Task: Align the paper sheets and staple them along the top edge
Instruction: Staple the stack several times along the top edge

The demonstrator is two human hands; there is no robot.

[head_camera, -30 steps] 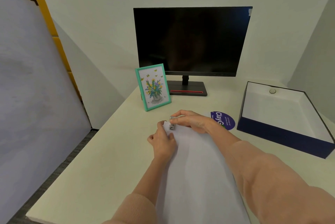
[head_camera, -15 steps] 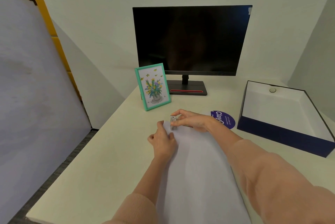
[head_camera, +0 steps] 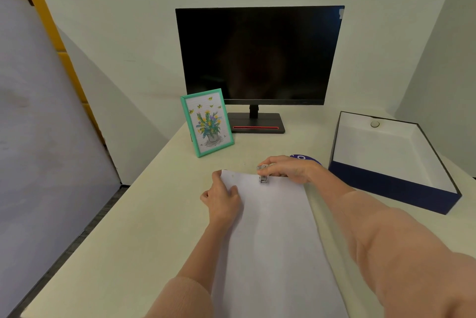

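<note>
White paper sheets (head_camera: pixel 273 235) lie lengthwise on the cream desk (head_camera: pixel 134 227), their top edge far from me. My left hand (head_camera: pixel 222 198) presses on the sheets' top left corner, with the fingers curled at the paper's left edge. My right hand (head_camera: pixel 289 168) grips a small metal stapler (head_camera: pixel 263 175), whose jaws sit over the top edge near its middle. A small mark shows near the top left corner, where the stapler was before.
A teal picture frame (head_camera: pixel 207 122) and a black monitor (head_camera: pixel 258 55) stand behind the sheets. A purple round sticker (head_camera: pixel 302 157) peeks out behind my right hand. An open navy box (head_camera: pixel 391 184) sits at the right. A large white board (head_camera: pixel 38 137) leans at the left.
My right hand has slid the stapler to the right along the top edge, from the left corner to about the middle. My left hand has stayed on the corner.
</note>
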